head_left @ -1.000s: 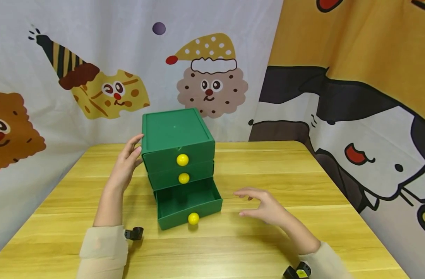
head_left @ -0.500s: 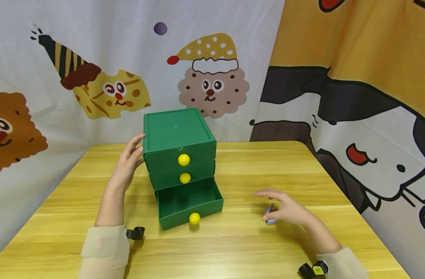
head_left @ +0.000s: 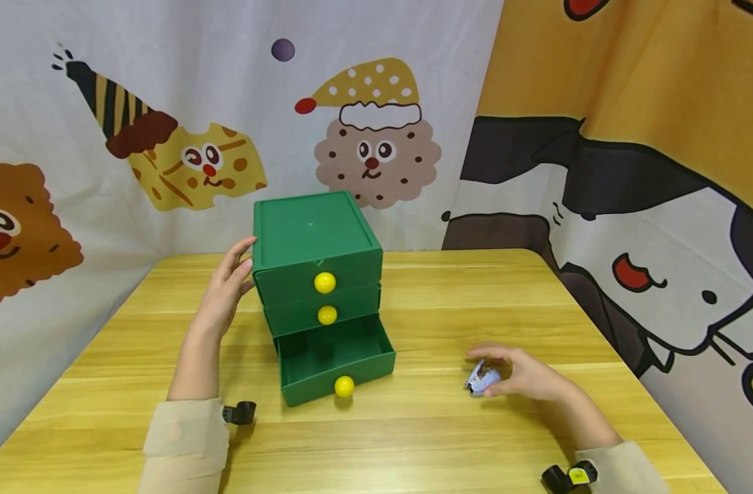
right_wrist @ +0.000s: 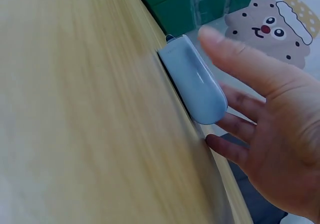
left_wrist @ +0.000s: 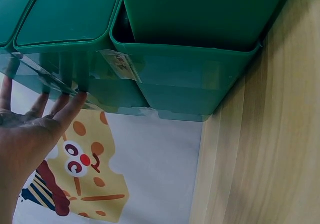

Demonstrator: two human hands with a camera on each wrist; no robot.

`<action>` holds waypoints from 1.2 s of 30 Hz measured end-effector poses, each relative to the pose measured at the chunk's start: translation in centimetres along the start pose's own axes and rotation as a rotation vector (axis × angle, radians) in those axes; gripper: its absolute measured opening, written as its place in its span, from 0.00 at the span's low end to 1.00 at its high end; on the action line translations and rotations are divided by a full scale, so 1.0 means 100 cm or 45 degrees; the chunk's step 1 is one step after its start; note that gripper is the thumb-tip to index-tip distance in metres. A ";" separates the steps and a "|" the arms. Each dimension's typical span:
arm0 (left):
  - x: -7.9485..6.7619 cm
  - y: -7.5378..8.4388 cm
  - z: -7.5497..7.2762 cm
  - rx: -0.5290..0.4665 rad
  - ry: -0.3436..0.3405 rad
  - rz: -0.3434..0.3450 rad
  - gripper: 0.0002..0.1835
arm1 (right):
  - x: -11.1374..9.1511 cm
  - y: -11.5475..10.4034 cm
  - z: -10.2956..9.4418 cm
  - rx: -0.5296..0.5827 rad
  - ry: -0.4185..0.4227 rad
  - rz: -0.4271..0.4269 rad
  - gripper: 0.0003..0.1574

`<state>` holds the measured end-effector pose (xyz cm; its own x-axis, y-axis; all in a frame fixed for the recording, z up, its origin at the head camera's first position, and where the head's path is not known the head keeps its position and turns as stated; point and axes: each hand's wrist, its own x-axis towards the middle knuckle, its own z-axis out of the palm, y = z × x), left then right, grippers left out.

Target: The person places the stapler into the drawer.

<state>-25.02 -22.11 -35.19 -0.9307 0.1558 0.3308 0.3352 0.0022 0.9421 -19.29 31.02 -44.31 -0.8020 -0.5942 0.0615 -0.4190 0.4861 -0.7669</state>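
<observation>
A green three-drawer cabinet (head_left: 315, 233) with yellow knobs stands on the table, its bottom drawer (head_left: 339, 350) pulled out with nothing inside. My left hand (head_left: 221, 291) touches the cabinet's left side with extended fingers; in the left wrist view the fingertips of that hand (left_wrist: 35, 124) rest on the green wall. To the right of the drawer, a small light-blue stapler (head_left: 483, 379) lies on the table. My right hand (head_left: 527, 376) is beside it, thumb and fingers spread. In the right wrist view, a gap separates the thumb from the stapler (right_wrist: 195, 82), and other fingers reach behind it.
The wooden table (head_left: 413, 439) extends around the cabinet. Behind it hangs a white curtain (head_left: 216, 68) with cartoon prints. A black camera sits on each wrist, including the left wrist camera (head_left: 241, 413).
My right hand has moved right, away from the open drawer, and now hovers around the stapler, which has come into sight. The left hand and the cabinet stay put.
</observation>
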 end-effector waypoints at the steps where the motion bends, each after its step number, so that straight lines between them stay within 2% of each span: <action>1: 0.000 0.000 0.000 0.000 0.001 0.001 0.28 | 0.000 0.001 0.000 0.005 -0.008 0.001 0.41; 10: -0.002 0.000 0.000 0.009 0.003 -0.009 0.27 | 0.001 0.006 0.002 0.090 -0.084 0.000 0.33; 16: -0.003 0.001 0.000 0.012 -0.004 -0.004 0.28 | 0.003 0.007 0.005 0.134 -0.080 -0.054 0.25; 25: -0.002 0.001 0.001 0.009 -0.003 -0.006 0.28 | 0.007 -0.003 0.011 0.060 0.066 0.031 0.24; 30: -0.001 0.002 0.001 0.011 0.001 -0.005 0.29 | 0.014 -0.017 0.015 -0.033 0.173 -0.031 0.23; 36: -0.001 0.001 0.001 0.009 -0.002 -0.008 0.29 | 0.027 -0.034 0.022 -0.080 0.242 -0.086 0.24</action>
<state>-24.87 -22.04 -35.14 -0.9325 0.1571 0.3251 0.3307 0.0105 0.9437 -19.10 26.32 -42.90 -0.8347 -0.4980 0.2351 -0.4952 0.4919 -0.7161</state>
